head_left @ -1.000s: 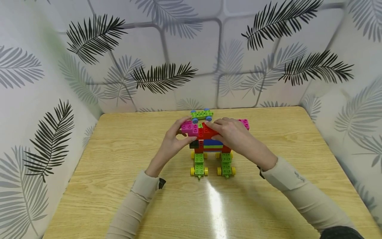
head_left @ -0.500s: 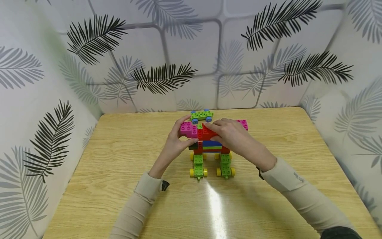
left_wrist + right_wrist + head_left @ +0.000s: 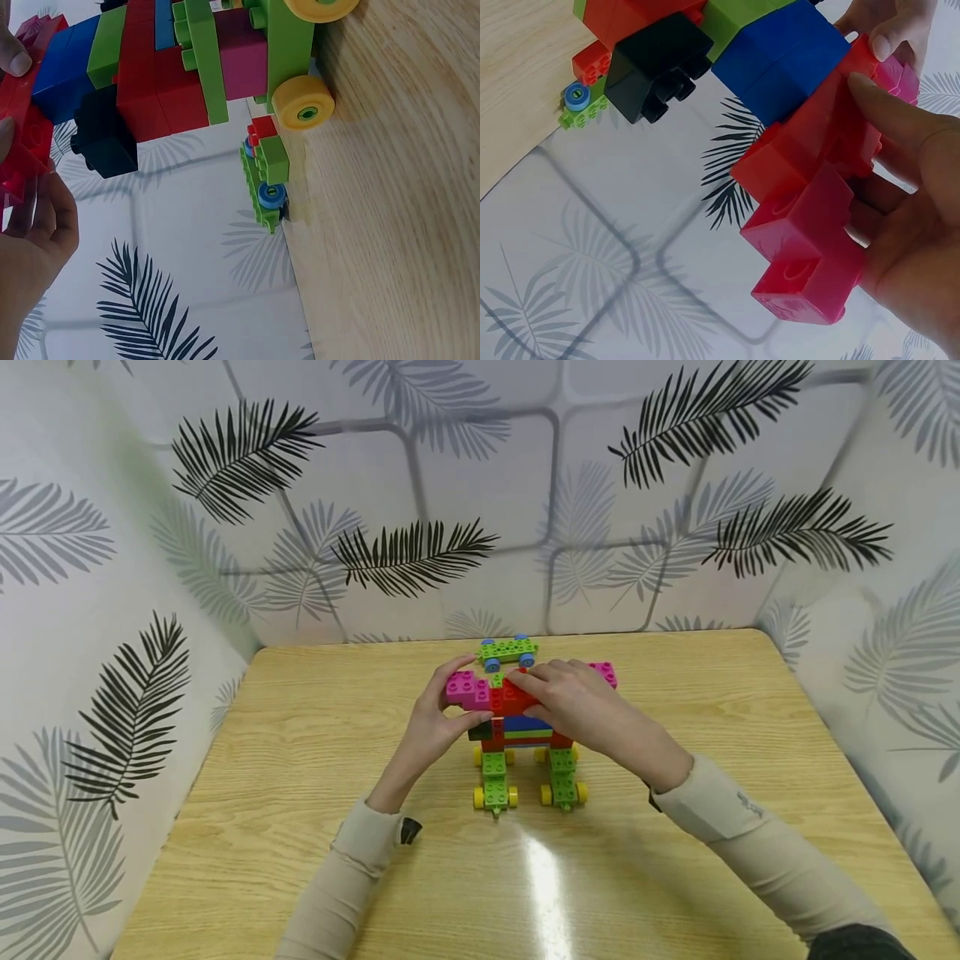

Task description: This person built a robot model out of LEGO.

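A tall toy figure of building blocks stands on green wheeled bases (image 3: 495,787) with yellow wheels. Across its top runs a row of red bricks (image 3: 516,697), stepping out to pink bricks (image 3: 467,691) at both ends. My left hand (image 3: 435,718) grips the left pink end, thumb below and fingers behind. On the red part of the row, my right hand (image 3: 581,702) holds on, its thumb and fingers around the bricks in the right wrist view. Blue bricks (image 3: 780,60) sit directly underneath. A black brick (image 3: 105,135) juts from the body's side.
Behind the figure stands a small green wheeled base (image 3: 507,651) with blue wheels; a red brick (image 3: 262,129) sits on it. The wooden table (image 3: 300,743) ends at a leaf-patterned wall covering (image 3: 480,485). Light reflects off the front of the tabletop.
The block figure has shifted slightly to the left and a little nearer, and both hands have moved with it. Their hold looks the same. The small green wheeled base has stayed in place.
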